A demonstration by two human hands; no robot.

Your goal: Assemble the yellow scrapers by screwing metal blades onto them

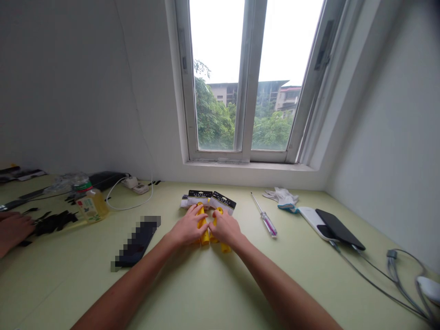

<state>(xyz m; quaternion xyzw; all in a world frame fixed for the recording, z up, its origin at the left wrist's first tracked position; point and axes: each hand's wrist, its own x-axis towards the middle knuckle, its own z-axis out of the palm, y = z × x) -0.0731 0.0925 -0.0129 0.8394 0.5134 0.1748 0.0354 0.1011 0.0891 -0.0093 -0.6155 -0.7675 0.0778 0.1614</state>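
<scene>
My left hand (188,228) is closed on a yellow tube-like piece (205,237) near the middle of the table. Just to its right, my right hand (226,228) has its fingers bent around a second yellow piece (226,248). The two hands almost touch, and they hide much of both pieces, so I cannot tell their exact kind. Right behind them lie a black header card (200,194) with white print and a second, tilted black card (223,200), each with a pale lower part.
Left of my arms lies a dark, partly pixelated flat thing (137,245); a drink bottle (90,204) stands behind it. Another person's hand (13,231) is at far left. Rightward lie a screwdriver (268,222), white gloves (283,197), a power bank (318,223), a black phone (340,229) and cables.
</scene>
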